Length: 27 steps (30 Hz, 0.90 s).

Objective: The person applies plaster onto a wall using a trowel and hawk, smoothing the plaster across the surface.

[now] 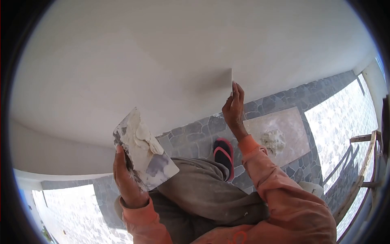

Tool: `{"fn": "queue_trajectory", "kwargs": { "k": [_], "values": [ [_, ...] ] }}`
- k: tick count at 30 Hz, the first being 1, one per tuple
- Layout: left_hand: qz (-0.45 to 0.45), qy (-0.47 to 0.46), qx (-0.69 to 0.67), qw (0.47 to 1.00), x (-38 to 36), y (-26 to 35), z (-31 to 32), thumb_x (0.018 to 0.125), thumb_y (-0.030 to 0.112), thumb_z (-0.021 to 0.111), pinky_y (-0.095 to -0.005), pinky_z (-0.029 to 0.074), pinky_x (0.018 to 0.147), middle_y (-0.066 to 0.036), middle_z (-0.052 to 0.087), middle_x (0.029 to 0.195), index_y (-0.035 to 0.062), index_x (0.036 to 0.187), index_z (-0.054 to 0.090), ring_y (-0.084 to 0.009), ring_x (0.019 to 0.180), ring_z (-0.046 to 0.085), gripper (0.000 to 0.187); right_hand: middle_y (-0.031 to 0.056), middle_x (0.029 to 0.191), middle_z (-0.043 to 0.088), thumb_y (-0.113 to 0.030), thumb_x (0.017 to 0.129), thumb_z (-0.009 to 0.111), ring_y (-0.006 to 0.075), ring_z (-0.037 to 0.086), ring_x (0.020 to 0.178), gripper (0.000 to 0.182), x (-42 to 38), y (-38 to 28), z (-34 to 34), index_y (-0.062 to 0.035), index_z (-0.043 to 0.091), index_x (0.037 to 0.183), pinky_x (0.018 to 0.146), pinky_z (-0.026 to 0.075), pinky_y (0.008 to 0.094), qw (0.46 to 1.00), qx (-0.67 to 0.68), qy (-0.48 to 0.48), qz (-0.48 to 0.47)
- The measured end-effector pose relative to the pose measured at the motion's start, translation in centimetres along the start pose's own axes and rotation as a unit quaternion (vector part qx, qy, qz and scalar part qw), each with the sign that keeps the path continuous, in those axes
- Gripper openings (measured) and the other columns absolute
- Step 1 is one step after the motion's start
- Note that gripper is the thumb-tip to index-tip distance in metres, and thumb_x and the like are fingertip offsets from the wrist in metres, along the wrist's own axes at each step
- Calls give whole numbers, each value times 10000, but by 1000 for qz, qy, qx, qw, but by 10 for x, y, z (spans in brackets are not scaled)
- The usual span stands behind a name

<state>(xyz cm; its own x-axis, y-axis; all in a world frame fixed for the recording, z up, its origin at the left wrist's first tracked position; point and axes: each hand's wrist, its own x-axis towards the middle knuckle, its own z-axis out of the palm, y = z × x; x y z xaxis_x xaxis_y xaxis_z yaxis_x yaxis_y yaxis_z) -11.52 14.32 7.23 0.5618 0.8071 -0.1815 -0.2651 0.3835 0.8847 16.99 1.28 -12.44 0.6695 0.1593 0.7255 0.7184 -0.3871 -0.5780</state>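
Note:
My left hand (129, 179) is closed on the edge of a flat plaster board (162, 168), which is tilted. A thick heap of white plaster (140, 136) lies on the board. My right hand (234, 106) is closed on a thin putty knife (232, 77), seen almost edge-on. Its blade is at the pale wall (122, 53) and a soft shadow falls to the left of it. The right hand hides the tool's handle.
On the stone-patterned floor (195, 134) to the right lies a flat sheet (294, 126) with a plaster heap (274, 140) on it. A wooden ladder (369, 162) stands at the far right. My sandalled foot (223, 156) is near the wall's base.

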Motion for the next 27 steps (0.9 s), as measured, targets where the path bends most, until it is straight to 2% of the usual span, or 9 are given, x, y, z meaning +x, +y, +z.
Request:
{"fn": "queue_trajectory", "kwargs": {
  "k": [2,3,8,12,13,16,22,25,27],
  "values": [
    [3,6,0,1000,1,-1,-1,976,313,448,-319,458,899,-118,561,1191,-43,1244,498,-197,1065,568,449,215,1298,418,84,791,449,393,431,1186,573,-6,-9,21,31,360,1355,1006,370,451,999,-21,13,-22],
    [4,7,0,1000,2,-1,-2,976,312,448,-322,457,901,-120,559,1195,-45,1245,496,-199,1070,566,450,226,1298,405,108,727,460,405,394,1211,672,-11,-14,29,31,322,1380,1033,336,474,1000,-13,7,-18],
    [12,23,16,1000,4,-1,-3,975,308,452,-331,453,910,-124,553,1204,-46,1252,490,-209,1085,560,451,222,1287,419,131,730,450,400,421,1187,667,-47,-36,41,23,333,1378,999,380,444,993,61,-86,-47],
    [14,10,9,1000,7,-4,-9,978,314,441,-345,473,898,-115,558,1216,-20,1276,472,-218,1074,577,449,197,1272,447,149,750,465,369,459,1175,604,-68,-53,18,3,399,1332,968,415,406,956,209,-205,13],
    [15,4,13,1000,6,-4,-10,979,318,436,-351,484,890,-110,561,1220,-8,1287,463,-222,1065,587,450,197,1266,461,116,804,451,366,481,1155,515,-66,-60,7,-4,427,1305,945,433,392,947,226,-219,58],
    [30,-7,30,999,5,-2,-6,980,317,435,-348,480,891,-114,564,1214,-13,1283,466,-224,1063,588,449,203,1202,512,61,857,450,365,529,1093,414,-51,-71,-25,3,462,1267,930,443,395,943,244,-216,69],
    [29,-16,21,999,-1,3,-4,975,310,452,-321,454,902,-113,543,1211,-44,1255,486,-199,1074,556,453,198,1043,595,-25,902,486,358,600,905,290,-28,-76,-88,18,524,1186,802,475,362,935,202,-218,191],
    [34,-19,19,999,1,0,-8,980,309,433,-345,471,907,-119,558,1219,-32,1279,462,-225,1091,574,454,146,858,601,-101,919,526,203,575,685,264,-27,-73,-105,26,532,1151,659,465,322,941,194,-206,185],
    [35,-23,18,999,-1,1,-5,974,312,455,-327,461,900,-114,549,1211,-39,1253,485,-207,1078,562,449,131,823,592,-110,917,532,194,565,680,262,-31,-74,-111,24,534,1142,649,459,313,944,193,-200,176]
  ]
}}
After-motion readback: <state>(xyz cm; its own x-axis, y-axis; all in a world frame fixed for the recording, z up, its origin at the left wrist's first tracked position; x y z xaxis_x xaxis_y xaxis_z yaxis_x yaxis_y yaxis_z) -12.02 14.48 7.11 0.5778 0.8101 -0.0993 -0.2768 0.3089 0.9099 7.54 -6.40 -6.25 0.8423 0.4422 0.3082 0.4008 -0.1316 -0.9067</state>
